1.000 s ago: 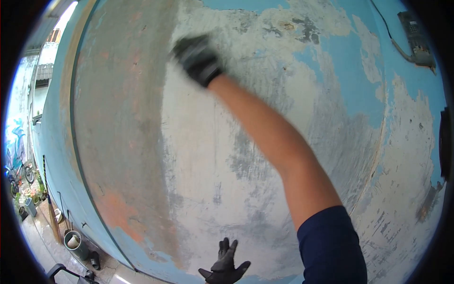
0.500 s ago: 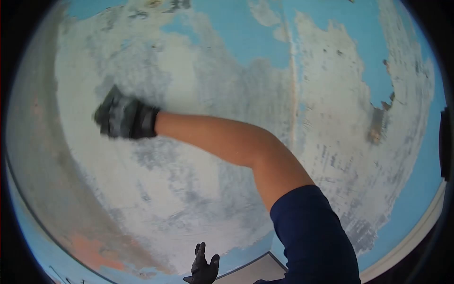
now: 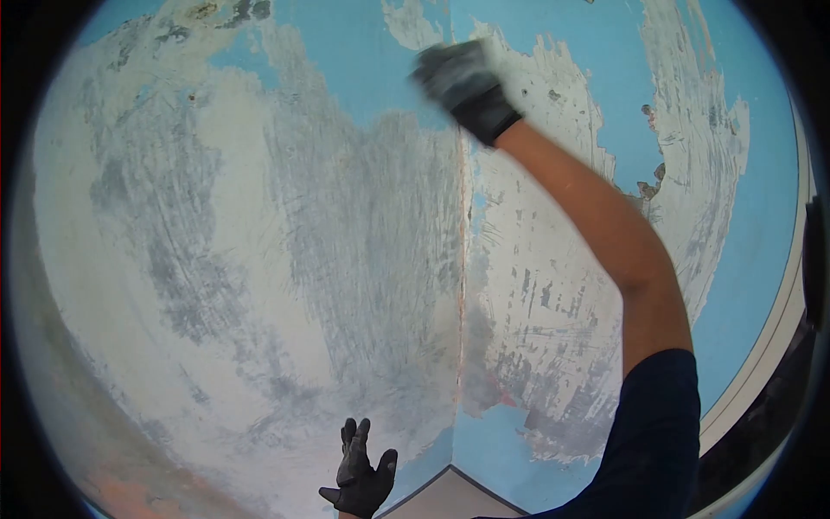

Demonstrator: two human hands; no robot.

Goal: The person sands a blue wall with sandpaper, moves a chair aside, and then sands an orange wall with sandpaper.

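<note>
Reaching up near the patchy wall corner (image 3: pixel 461 303) with gloved right hand (image 3: pixel 462 82) — blurred, can't tell grip. Holding left hand (image 3: pixel 363 477) low — spread, grip released.

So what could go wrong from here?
1. The blurred, gloved right hand is by the wall corner in this view; it might knock its knuckles there.
2. The chipped paint edge looks ragged, so bits could flake off.
3. The bare right forearm could get scraped if it brushes the rough wall.
</note>
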